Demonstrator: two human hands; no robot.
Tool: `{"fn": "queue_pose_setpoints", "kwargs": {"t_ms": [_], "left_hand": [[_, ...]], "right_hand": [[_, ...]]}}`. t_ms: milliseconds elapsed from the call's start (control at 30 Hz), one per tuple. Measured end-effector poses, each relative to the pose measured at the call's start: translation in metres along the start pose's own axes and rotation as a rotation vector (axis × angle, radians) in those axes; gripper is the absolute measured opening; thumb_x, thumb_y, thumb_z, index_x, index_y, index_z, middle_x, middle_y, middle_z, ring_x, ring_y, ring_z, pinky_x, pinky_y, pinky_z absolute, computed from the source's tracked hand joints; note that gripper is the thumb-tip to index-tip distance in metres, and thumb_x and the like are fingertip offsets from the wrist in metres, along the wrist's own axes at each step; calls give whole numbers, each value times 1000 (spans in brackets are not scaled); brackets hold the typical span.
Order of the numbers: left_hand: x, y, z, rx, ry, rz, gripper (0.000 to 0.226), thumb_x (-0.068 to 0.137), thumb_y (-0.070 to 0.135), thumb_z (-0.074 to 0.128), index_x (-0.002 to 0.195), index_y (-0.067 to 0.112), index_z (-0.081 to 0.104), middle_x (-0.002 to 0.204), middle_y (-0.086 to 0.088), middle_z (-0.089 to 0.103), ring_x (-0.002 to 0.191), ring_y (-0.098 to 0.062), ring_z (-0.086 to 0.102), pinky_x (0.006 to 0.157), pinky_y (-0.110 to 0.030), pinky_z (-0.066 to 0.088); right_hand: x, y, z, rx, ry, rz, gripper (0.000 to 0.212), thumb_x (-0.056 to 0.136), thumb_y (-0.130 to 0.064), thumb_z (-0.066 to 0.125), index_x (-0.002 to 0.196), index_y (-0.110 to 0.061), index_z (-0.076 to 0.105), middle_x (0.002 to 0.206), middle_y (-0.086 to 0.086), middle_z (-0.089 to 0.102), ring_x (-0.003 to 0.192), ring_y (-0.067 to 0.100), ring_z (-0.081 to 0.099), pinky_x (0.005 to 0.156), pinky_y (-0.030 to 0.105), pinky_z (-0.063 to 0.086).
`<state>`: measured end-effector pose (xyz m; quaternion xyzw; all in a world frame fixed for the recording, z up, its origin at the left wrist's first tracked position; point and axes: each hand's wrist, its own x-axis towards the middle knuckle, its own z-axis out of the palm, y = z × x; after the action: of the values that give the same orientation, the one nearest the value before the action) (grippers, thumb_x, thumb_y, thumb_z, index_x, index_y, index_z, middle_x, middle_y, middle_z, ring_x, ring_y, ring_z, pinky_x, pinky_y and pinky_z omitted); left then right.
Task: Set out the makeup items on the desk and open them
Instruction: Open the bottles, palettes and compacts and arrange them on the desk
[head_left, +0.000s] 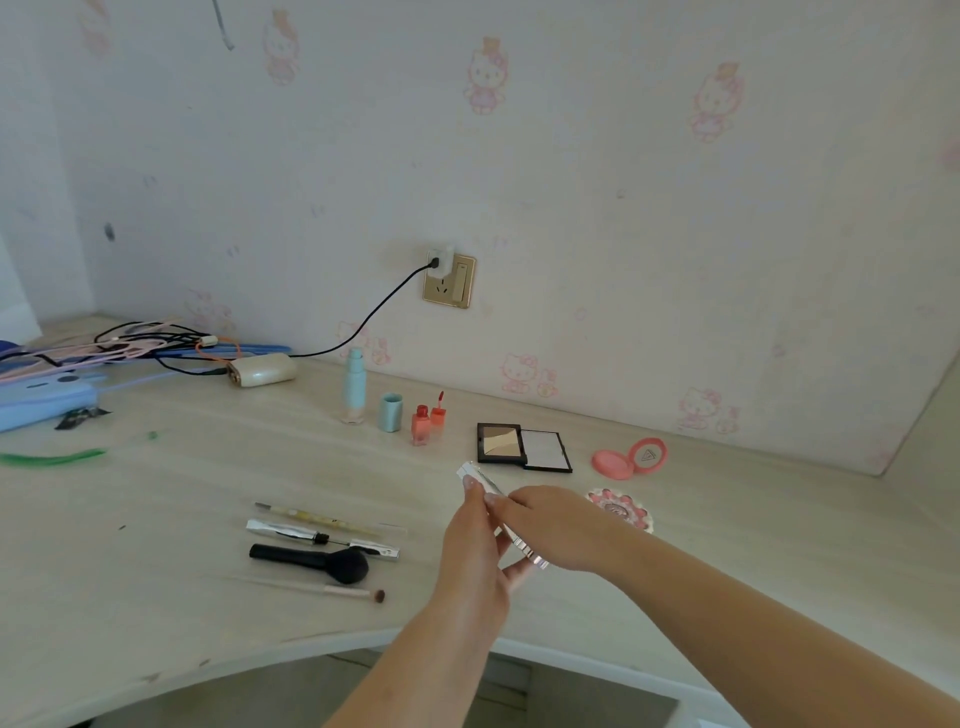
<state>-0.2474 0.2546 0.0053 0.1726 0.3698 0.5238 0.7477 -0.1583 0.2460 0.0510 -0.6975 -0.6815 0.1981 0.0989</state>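
Hands are seen meeting above the middle of the pale wooden desk (156, 519) in the head view. A slim silvery makeup case (480, 479) is held between them, tilted, its far end raised toward the wall. The left hand (475, 540) is curled round the case from the near side, with fingertips laid along its edge, while the right hand (558, 525) is closed over its near end from the right. Whether the case is open cannot be told.

Behind the hands, a row of items is set out along the wall. A light blue bottle (354, 385) stands upright with its cap (390, 412) placed just beside it. Next to these, a red lip gloss bottle (421, 423) is stood with its applicator wand (438, 410) leaning against it. A black compact palette (522, 446) lies open, and further right a pink blush compact (629, 457) is opened with its lid raised. A round pink patterned case (621, 508) is partly hidden by the right wrist.

To the left of the hands, four slender tools are laid in parallel: a yellowish pencil (322, 517), an opened silver mascara (322, 536), a black powder brush (311, 558) and a thin pink brush (332, 590).

At the far left, tangled cables (145, 343) and a cream power bank (262, 369) are gathered; a black cord is run to a gold wall socket (449, 280).
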Motion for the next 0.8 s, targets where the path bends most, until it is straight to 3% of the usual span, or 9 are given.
{"fn": "queue_pose_setpoints", "kwargs": {"t_ms": [67,133,233,367,433,533,633,733,800], "left_hand": [[3,1,0,19,-6,-41,43,92,54,42,91,18,65,91,-8,72,90,-25,67,56,-39,57],[7,3,-2,63,-20,-55,50,93,56,37,92,15,66,84,-12,74,85,-31,70,64,-42,58],[15,8,-6,160,10,-7,47,96,51,35,90,16,65,80,-9,73,80,-29,69,64,-37,57],[27,18,-11,320,33,28,38,98,41,40,91,15,67,85,-9,73,80,-27,69,60,-34,58],[30,21,-15,406,17,39,33,97,34,42,91,15,68,86,-8,74,82,-27,70,70,-39,59],[38,29,-19,533,-1,121,28,97,22,39,96,13,65,89,-9,73,77,-24,68,70,-38,58],[48,44,-24,534,63,192,34,99,14,36,132,14,44,103,-6,61,87,-22,63,77,-42,56],[58,50,-31,576,38,149,51,97,10,40,146,18,27,98,1,59,87,-16,62,68,-36,55],[65,50,-38,704,11,120,59,95,14,43,148,22,20,120,-1,59,104,-19,60,89,-44,52]], "right_hand": [[2,4,-4,89,-8,49,63,94,-58,24,97,-11,65,100,10,69,88,21,65,76,28,49],[5,10,-8,354,-9,149,59,93,-58,29,97,-13,67,95,5,70,83,21,69,69,29,56],[7,22,-10,746,11,271,48,90,-57,41,97,-18,68,95,3,72,80,18,70,65,32,60],[13,38,-3,1024,48,303,38,95,-44,45,93,-14,67,76,8,73,68,21,67,65,39,60],[15,41,2,1079,59,308,35,93,-43,48,91,-14,68,75,8,73,67,21,68,61,37,59],[19,43,9,1103,57,327,33,91,-41,52,96,-13,69,80,8,73,67,19,68,61,35,59],[24,44,14,1098,66,367,39,92,-43,50,102,-9,67,83,11,72,67,21,69,62,35,59],[32,43,19,1045,79,403,46,94,-47,46,109,-7,63,96,14,69,76,25,68,73,40,60],[37,40,21,971,85,416,49,94,-50,41,107,-8,63,96,13,66,82,26,65,84,46,56]]}}
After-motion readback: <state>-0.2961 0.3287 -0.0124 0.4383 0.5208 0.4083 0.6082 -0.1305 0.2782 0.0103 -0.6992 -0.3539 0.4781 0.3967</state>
